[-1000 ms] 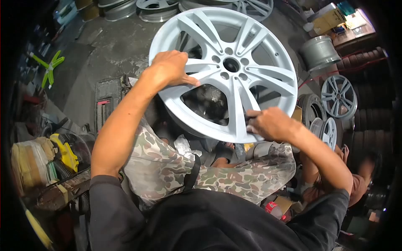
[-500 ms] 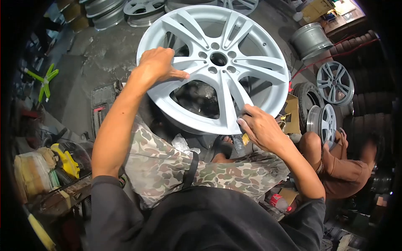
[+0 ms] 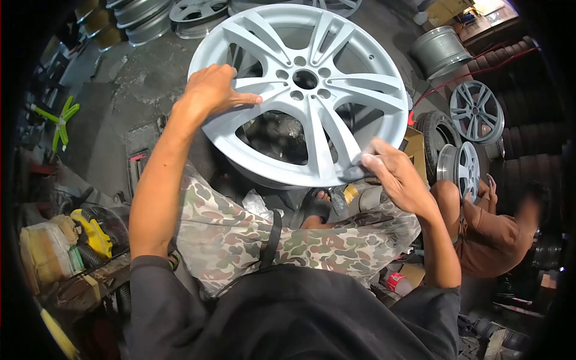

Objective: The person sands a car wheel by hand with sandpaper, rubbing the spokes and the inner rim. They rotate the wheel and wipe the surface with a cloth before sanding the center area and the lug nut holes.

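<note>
A large pale grey alloy wheel rim (image 3: 321,144) with split spokes and a round centre hole tilts in front of my lap. My left hand (image 3: 213,90) holds its left edge, fingers over the outer lip and thumb stretched along a spoke. At the lower right edge, my right hand (image 3: 390,171) is closed, slightly smeared by motion. A small greyish patch shows under its fingertips against the rim; what it is I cannot make out. Whatever supports the wheel underneath is mostly hidden.
On the right a person in brown (image 3: 495,237) crouches by another alloy wheel (image 3: 468,174). A tyre (image 3: 437,135) stands near them. More rims (image 3: 141,21) are stacked at the back left. A yellow tool (image 3: 93,234) lies left, a bottle (image 3: 399,283) low right.
My right hand has slid right along the rim's lower edge, and its fingers are more curled. My left hand keeps its hold. The whole view has shifted slightly.
</note>
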`<action>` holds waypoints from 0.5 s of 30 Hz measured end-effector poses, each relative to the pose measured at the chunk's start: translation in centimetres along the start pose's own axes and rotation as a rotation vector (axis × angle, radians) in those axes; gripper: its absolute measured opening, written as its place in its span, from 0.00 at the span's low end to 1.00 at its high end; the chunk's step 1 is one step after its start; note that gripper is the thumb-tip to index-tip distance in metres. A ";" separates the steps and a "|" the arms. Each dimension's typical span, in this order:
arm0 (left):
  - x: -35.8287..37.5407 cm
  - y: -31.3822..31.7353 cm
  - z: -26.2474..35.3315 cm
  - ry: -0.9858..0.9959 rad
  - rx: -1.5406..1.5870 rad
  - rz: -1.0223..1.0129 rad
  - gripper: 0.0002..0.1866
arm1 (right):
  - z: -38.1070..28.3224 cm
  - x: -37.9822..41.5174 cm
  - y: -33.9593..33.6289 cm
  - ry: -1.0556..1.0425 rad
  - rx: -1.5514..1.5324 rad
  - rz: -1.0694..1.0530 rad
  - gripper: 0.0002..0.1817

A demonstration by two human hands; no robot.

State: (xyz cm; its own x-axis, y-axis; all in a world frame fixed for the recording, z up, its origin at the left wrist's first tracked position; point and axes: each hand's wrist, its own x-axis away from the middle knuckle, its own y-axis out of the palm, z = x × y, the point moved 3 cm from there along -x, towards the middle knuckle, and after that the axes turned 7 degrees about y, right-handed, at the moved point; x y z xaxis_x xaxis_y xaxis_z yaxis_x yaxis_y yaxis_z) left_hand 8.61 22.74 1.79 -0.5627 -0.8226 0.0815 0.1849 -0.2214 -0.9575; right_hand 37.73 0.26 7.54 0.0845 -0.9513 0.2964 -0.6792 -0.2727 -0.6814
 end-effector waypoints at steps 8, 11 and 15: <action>-0.5 0.1 0.0 -0.037 0.017 -0.021 0.56 | 1.6 4.5 10.1 -0.201 0.628 0.631 0.24; -1.1 0.4 0.1 0.000 -0.025 0.002 0.56 | 1.0 4.5 11.4 -0.339 0.388 0.574 0.24; -0.9 0.5 0.4 -0.019 0.008 -0.012 0.56 | 2.2 3.7 7.7 -0.237 0.646 0.673 0.18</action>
State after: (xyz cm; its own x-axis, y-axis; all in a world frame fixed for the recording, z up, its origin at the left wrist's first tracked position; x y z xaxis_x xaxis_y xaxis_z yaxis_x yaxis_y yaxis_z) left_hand 9.57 23.15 1.36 -0.5496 -0.8296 0.0981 0.1852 -0.2355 -0.9541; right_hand 34.48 -5.69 1.91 0.0176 -0.9224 -0.3857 -0.1124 0.3815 -0.9175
